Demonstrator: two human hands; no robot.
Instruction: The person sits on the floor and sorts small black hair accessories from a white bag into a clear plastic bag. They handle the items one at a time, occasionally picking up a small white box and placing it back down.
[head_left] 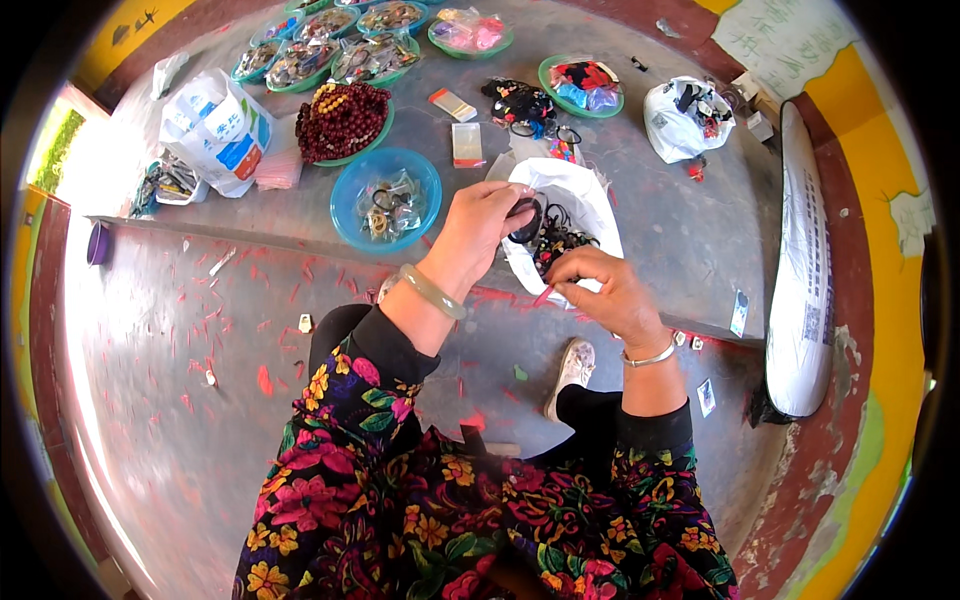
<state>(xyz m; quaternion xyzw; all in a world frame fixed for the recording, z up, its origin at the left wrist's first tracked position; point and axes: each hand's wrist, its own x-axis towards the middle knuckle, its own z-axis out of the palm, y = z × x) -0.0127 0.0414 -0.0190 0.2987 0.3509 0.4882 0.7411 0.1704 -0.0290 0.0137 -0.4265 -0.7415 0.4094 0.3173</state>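
In front of me a white bag [597, 205] stands open on the raised grey ledge, with a heap of black bands and small coloured pieces [562, 240] inside it. My left hand [474, 228] is closed at the bag's left rim, its fingers around black ring-shaped bands [524, 222] that look like hair ties. At the near rim my right hand [607, 290] pinches a thin pinkish-red strip [543, 296]. A blue plastic basin [345, 222] with small clear packets and bands sits left of my left hand.
Beyond are a green tray of dark red beads [345, 122], several trays of small goods [372, 60], and two small boxes [467, 145]. White bags stand left [215, 130] and right [690, 120]. A long white sack [800, 270] leans right. Red scraps litter the floor below the ledge edge.
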